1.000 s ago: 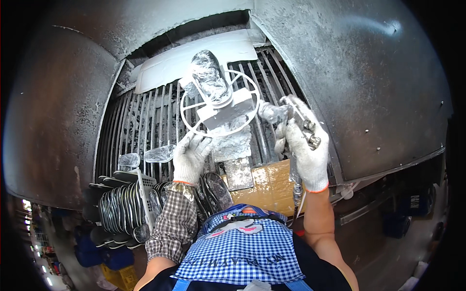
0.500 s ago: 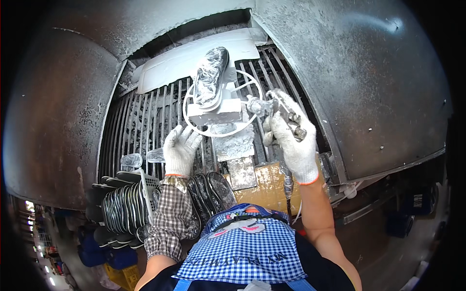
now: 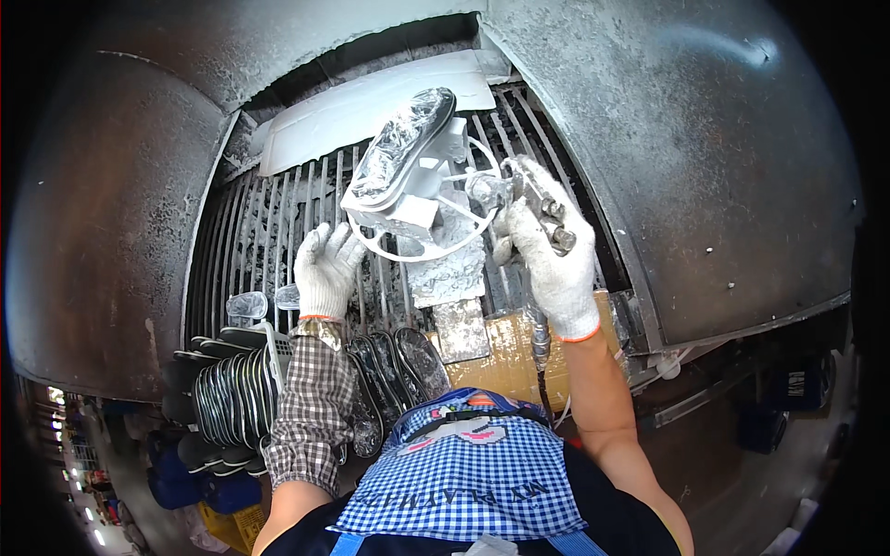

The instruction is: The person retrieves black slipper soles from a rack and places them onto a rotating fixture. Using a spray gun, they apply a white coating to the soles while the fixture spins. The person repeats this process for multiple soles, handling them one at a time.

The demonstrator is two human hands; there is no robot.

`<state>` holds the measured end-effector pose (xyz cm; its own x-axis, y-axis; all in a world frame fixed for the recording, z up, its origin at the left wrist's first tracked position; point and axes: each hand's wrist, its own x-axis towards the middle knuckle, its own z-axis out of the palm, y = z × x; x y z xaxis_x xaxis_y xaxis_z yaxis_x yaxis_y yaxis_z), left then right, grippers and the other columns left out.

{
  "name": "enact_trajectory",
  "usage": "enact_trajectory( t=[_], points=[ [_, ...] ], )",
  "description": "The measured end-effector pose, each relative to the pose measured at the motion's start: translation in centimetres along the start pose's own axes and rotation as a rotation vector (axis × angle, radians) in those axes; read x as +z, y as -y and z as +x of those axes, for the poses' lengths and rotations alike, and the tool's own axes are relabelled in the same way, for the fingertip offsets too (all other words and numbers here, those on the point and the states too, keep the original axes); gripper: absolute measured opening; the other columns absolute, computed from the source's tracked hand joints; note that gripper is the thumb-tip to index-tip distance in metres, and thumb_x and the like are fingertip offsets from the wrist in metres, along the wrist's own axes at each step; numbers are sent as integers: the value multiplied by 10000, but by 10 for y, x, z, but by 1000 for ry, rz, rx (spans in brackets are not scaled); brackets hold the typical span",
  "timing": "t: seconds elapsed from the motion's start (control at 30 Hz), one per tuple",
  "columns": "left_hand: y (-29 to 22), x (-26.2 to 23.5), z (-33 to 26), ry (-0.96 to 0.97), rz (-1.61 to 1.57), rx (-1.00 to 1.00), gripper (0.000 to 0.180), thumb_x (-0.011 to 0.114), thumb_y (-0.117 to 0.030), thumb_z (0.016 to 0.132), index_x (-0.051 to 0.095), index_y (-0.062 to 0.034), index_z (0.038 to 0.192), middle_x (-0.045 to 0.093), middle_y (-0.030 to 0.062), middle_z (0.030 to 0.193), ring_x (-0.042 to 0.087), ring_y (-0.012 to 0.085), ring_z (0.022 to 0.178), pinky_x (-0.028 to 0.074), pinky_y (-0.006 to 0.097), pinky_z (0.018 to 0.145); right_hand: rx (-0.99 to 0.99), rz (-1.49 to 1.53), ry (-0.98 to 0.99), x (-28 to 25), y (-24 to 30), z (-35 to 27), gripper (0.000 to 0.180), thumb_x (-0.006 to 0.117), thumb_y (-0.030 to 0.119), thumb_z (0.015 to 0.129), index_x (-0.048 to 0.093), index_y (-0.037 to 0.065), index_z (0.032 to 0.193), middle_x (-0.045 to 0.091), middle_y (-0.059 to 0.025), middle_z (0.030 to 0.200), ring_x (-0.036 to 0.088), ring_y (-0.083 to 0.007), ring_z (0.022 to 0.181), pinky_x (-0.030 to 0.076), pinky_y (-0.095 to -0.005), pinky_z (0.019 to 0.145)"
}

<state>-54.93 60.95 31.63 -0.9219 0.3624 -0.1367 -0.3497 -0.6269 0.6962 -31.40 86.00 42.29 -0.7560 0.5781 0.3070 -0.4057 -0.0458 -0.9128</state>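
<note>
A shoe [image 3: 405,146], dark and covered in clear film with a pale sole edge, lies tilted on a white block-like stand [image 3: 414,219]. Below the stand runs the round white rim of a spoked turntable [image 3: 443,248]. My right hand [image 3: 567,269], in a white knit glove, grips a spray gun [image 3: 489,192] whose nozzle points left at the shoe. At the rim's left edge is my gloved left hand [image 3: 329,273], fingers apart and holding nothing; whether its fingertips touch the rim I cannot tell.
Metal bars [image 3: 269,222] form a grate beneath, between stained booth walls [image 3: 742,176]. A white panel [image 3: 315,120] lies at the back. Nearer, a white basket [image 3: 279,357] stands beside rows of dark shoes [image 3: 232,398]. Brown cardboard [image 3: 510,347] lies by my apron.
The turntable has turned, so the shoe's near end now points further left. My left hand has shifted left, and the right hand with the spray gun slightly left.
</note>
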Motion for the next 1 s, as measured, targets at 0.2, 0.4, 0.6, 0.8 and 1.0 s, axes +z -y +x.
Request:
enact_trajectory(
  t=[0.2,0.4,0.6,0.8,1.0],
  points=[
    [-6,-4,21,-8,5,-3,577,638,-350,1034,457,9,1448,470,317,1523,534,490,1375,499,596,1093,-5,21,-66,1,-4,4,526,668,51,1050,510,-32,1545,698,-61,1143,631,-56,774,539,-216,683],
    [-11,-4,34,19,21,22,587,635,-360,1045,451,25,1448,463,318,1508,555,480,1330,523,566,1068,-21,20,-78,1,-6,4,515,668,56,1052,515,-50,1531,702,-66,1151,637,-47,853,536,-213,724],
    [-11,-5,45,-30,21,48,645,622,-376,1051,416,34,1504,469,319,1538,561,464,1340,519,561,1075,-48,2,-69,0,-3,8,527,643,40,1060,484,-54,1553,702,-51,1085,619,-47,795,521,-212,695],
    [9,-5,34,-72,26,36,470,597,-388,1064,553,6,1316,618,252,1373,640,396,1222,554,517,1008,-101,-125,-65,2,-12,14,511,648,103,1083,493,-43,1547,691,-37,949,598,-49,732,520,-212,653],
    [46,6,-11,-82,8,-50,210,625,-291,1027,627,-81,1040,675,105,1015,649,256,974,552,416,883,46,-57,113,27,-3,0,553,671,49,1044,500,-9,1566,713,-41,1102,613,-47,793,516,-201,685]
  ],
)
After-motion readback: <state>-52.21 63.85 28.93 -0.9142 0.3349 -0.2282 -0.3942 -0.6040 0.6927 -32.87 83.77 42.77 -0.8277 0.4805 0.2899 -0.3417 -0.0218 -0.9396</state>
